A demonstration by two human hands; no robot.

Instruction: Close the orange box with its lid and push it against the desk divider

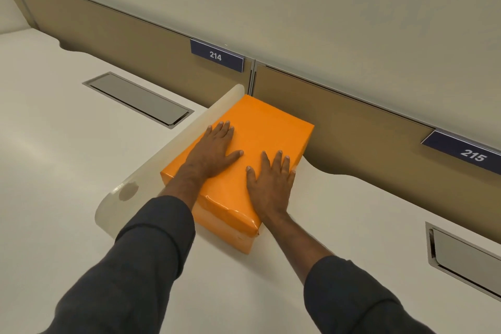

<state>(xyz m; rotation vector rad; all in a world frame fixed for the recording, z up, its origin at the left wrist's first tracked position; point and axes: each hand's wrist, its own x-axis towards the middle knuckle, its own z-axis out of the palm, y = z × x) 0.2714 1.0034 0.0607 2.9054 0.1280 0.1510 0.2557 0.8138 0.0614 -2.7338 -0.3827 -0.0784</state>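
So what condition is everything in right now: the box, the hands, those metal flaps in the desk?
orange box: closed, lid on, far end at the back panel
left hand: flat on the lid, fingers spread
right hand: flat on the lid, fingers spread
frosted divider: upright, alongside the box's left side
left desk hatch: shut
right desk hatch: shut

Orange box (260, 127), white desk (54, 144)

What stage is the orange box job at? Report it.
Done: the lid sits on the orange box. In hand: left hand and right hand lie flat on top. The far end looks against the divider; only letting go seems left.
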